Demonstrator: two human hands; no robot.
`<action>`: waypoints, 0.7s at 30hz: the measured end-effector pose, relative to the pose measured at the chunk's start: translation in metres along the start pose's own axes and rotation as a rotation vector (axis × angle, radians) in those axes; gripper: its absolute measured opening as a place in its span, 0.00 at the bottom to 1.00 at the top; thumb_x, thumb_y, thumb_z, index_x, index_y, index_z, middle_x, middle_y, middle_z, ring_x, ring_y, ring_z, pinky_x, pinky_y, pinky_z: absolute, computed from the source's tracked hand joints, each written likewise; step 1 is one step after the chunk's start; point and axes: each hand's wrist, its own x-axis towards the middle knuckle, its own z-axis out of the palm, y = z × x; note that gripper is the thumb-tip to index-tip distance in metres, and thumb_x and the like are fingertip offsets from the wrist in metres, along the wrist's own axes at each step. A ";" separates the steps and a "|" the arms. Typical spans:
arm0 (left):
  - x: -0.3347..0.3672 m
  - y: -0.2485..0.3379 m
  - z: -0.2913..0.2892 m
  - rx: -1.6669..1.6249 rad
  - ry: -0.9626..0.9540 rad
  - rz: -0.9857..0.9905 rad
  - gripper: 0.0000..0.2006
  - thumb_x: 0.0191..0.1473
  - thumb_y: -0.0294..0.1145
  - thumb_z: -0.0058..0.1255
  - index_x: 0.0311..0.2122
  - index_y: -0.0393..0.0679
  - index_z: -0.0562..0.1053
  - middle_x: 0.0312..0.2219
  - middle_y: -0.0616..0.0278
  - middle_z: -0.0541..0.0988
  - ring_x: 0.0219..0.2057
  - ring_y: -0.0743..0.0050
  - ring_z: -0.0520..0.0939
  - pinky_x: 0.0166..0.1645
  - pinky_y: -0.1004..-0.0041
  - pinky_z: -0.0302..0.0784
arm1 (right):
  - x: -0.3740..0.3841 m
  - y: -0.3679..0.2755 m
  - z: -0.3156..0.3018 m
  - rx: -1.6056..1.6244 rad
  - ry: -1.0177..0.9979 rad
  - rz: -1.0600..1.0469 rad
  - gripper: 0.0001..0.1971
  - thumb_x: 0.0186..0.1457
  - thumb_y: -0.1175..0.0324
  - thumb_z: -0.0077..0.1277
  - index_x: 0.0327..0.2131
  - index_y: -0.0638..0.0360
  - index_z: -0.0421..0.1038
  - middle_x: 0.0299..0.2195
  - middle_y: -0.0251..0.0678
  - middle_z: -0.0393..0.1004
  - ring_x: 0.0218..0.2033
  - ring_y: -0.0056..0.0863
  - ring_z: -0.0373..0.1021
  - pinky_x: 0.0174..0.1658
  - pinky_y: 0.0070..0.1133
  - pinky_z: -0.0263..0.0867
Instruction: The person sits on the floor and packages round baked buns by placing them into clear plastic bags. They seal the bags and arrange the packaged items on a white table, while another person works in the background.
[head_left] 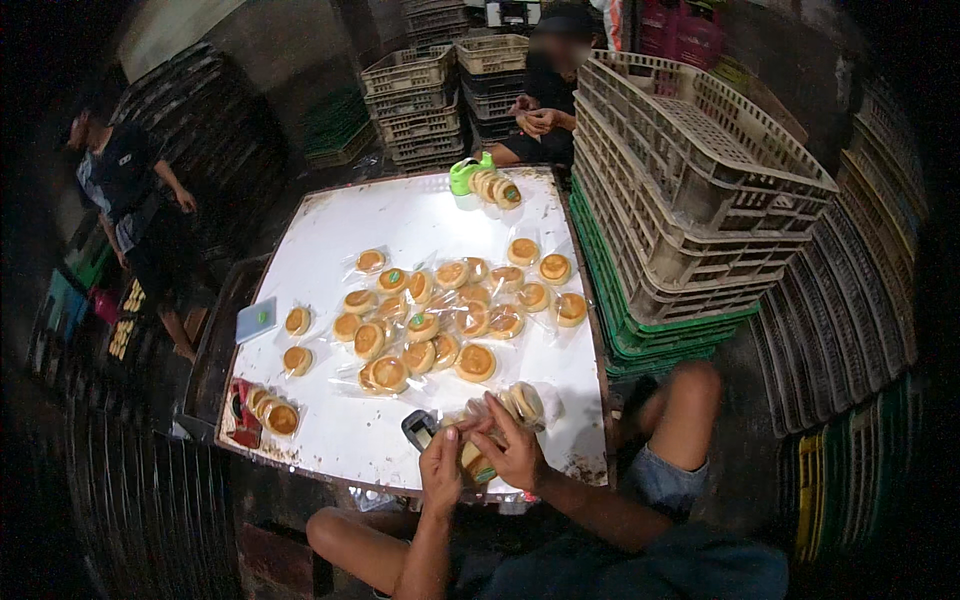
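At the table's near edge, my left hand [441, 468] and my right hand [517, 455] come together with fingers pinched on a clear plastic bag. Inside the bag is a round golden-topped bun [476, 462] with a green label, partly hidden by my fingers. Just beyond my left hand sits a dark grey device [420, 429] with a pale panel; its kind is unclear. A row of buns on edge [524, 402] lies right past my right fingertips. Farther off, several bagged buns [475, 363] cover the middle of the white tabletop [330, 235].
A bright green tape dispenser [461, 177] stands by a bun row at the far edge. A red box [240, 415] and pale blue lid [257, 319] lie left. Tall stacked crates [690, 200] rise at the right. One person sits opposite; another stands at the left.
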 end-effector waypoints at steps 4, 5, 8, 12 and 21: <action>0.004 -0.010 0.010 0.463 0.206 0.335 0.16 0.63 0.32 0.44 0.49 0.31 0.73 0.52 0.42 0.73 0.58 0.58 0.69 0.61 0.61 0.61 | 0.007 0.048 -0.011 0.562 -0.348 0.325 0.18 0.64 0.68 0.48 0.54 0.69 0.67 0.49 0.41 0.73 0.48 0.23 0.71 0.53 0.22 0.65; 0.003 -0.013 0.016 0.649 0.334 0.459 0.17 0.63 0.33 0.46 0.50 0.31 0.72 0.52 0.42 0.73 0.57 0.59 0.70 0.61 0.61 0.61 | 0.003 0.051 -0.013 0.635 -0.315 0.399 0.16 0.65 0.67 0.46 0.51 0.69 0.69 0.50 0.40 0.74 0.48 0.23 0.71 0.53 0.21 0.65; 0.005 0.001 0.025 0.703 0.215 0.556 0.16 0.56 0.31 0.55 0.46 0.31 0.75 0.43 0.44 0.77 0.49 0.62 0.77 0.55 0.65 0.68 | 0.009 0.029 -0.026 0.924 -0.249 0.378 0.15 0.66 0.65 0.45 0.45 0.70 0.74 0.56 0.43 0.67 0.54 0.25 0.66 0.57 0.22 0.62; 0.003 0.001 0.019 0.227 -0.052 -0.084 0.12 0.53 0.32 0.62 0.39 0.35 0.79 0.27 0.62 0.81 0.31 0.79 0.78 0.39 0.77 0.73 | 0.018 0.028 -0.050 0.236 -0.209 -0.059 0.15 0.63 0.68 0.49 0.50 0.65 0.69 0.59 0.43 0.61 0.56 0.25 0.63 0.57 0.23 0.61; 0.003 -0.012 0.024 0.138 0.018 -0.272 0.09 0.54 0.31 0.60 0.32 0.35 0.79 0.19 0.72 0.75 0.19 0.88 0.70 0.23 0.82 0.63 | 0.007 0.038 -0.045 -0.080 0.059 -0.016 0.12 0.56 0.70 0.58 0.42 0.64 0.73 0.29 0.39 0.77 0.31 0.29 0.75 0.39 0.24 0.70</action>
